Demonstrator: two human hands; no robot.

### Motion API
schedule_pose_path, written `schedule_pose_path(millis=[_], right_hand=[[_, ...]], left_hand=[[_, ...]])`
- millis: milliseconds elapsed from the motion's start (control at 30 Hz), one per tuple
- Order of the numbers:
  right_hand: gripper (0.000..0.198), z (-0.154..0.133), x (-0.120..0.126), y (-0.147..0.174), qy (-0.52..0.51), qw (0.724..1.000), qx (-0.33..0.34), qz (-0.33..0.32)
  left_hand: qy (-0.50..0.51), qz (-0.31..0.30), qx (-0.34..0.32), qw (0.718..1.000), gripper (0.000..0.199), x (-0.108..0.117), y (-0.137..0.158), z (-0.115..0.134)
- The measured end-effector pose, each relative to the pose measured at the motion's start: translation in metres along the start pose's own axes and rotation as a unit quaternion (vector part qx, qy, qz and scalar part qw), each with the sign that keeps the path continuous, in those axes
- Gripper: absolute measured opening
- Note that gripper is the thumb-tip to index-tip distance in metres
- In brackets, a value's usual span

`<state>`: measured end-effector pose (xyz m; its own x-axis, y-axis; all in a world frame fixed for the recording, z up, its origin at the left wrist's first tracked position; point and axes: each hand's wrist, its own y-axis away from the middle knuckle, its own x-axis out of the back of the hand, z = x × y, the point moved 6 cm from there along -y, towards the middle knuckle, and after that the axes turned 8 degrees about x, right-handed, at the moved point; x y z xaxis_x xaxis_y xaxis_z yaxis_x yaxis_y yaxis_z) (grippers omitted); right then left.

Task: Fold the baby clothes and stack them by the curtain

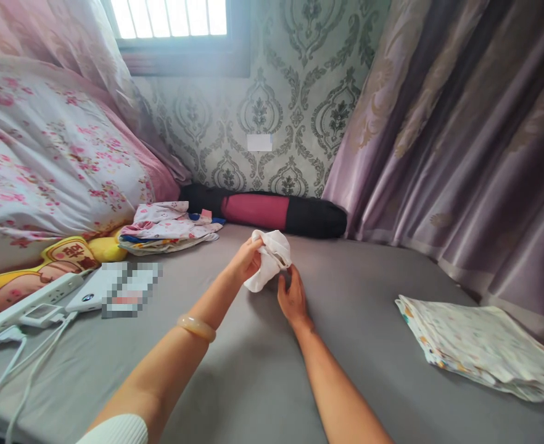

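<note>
A small, crumpled white cloth piece [272, 259] is held up just above the grey bed sheet, with a fold or opening on its right side. My left hand [247, 259] pinches its left edge between thumb and fingers. At the lower right edge of the cloth, the fingertips of my right hand [294, 299] hold on, the thumb standing a little apart. The exact kind of garment cannot be made out. A pale bangle [197, 328] circles my left wrist.
Folded patterned cloths [480, 348] lie at right. Folded clothes [170, 222] sit back left, near a yellow plush pillow [63, 259]. A power strip [31, 308] with cables and a white device [98, 290] is at left. A black and red roll [258, 211] lies along the wall.
</note>
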<state>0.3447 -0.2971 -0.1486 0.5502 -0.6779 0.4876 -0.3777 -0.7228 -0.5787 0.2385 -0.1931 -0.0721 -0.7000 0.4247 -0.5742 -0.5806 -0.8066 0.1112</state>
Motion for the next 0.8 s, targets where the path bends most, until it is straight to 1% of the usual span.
schedule_pose_path(millis=[100,167,267,333,367,467,533,633,700,800], right_hand=[[0.045,0.002,0.006,-0.002,-0.047,0.998,0.007,0.04],[0.041,0.003,0.009,-0.003,-0.078,0.995,0.014,0.059],[0.036,0.006,0.014,-0.006,-0.105,0.992,0.006,0.069],[0.035,0.01,0.021,-0.01,-0.117,0.99,-0.014,0.081],[0.036,0.012,0.027,-0.012,-0.121,0.987,-0.028,0.097],[0.042,0.018,0.053,-0.022,-0.137,0.974,-0.062,0.17],[0.045,0.017,0.073,-0.03,-0.149,0.964,-0.07,0.208],[0.042,0.007,0.104,-0.041,-0.127,0.958,-0.066,0.248],[0.037,-0.004,0.122,-0.046,-0.112,0.956,-0.048,0.268],[0.035,-0.016,0.141,-0.05,-0.097,0.957,-0.045,0.268]], left_hand=[[-0.019,-0.042,0.009,0.999,0.033,-0.015,0.009,-0.01],[-0.043,-0.058,-0.001,0.997,0.036,-0.022,0.014,-0.013],[-0.09,-0.058,-0.032,0.994,0.035,-0.027,0.019,-0.012],[-0.122,-0.053,-0.047,0.99,0.035,-0.026,0.022,-0.009],[-0.14,-0.052,-0.054,0.987,0.034,-0.025,0.023,-0.007],[-0.203,-0.052,-0.082,0.974,0.034,-0.019,0.028,0.0],[-0.244,-0.056,-0.093,0.964,0.034,-0.016,0.031,0.004],[-0.272,-0.078,-0.078,0.956,0.036,-0.016,0.034,0.005],[-0.273,-0.099,-0.061,0.955,0.04,-0.019,0.035,0.003],[-0.27,-0.114,-0.043,0.955,0.042,-0.024,0.035,-0.001]])
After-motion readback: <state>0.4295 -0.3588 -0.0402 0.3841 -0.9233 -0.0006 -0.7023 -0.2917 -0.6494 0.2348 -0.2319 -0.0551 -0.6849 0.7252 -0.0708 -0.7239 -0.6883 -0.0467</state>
